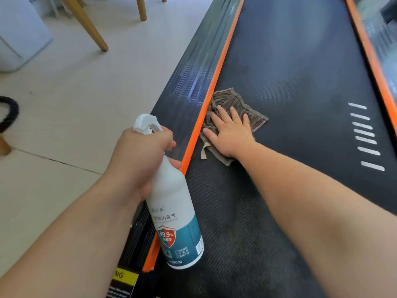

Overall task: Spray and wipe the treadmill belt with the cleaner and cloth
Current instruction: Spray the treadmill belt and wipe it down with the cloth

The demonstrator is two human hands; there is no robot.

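The black treadmill belt (290, 82) runs away from me between two orange strips. A crumpled brown cloth (247, 108) lies on the belt against the left orange strip (217, 82). My right hand (231, 132) presses flat on the cloth with its fingers spread. My left hand (140, 155) grips the neck of a white spray bottle (178, 222) with a teal label, held over the left side rail. The bottle's white trigger head points away from me.
The dark left side rail (193, 72) borders the pale tiled floor (86, 104). Wooden chair legs (90, 26) stand at the upper left beside a white unit (19, 35). White stripes (365, 134) mark the belt's right side. A yellow warning label (124, 276) sits near the bottom.
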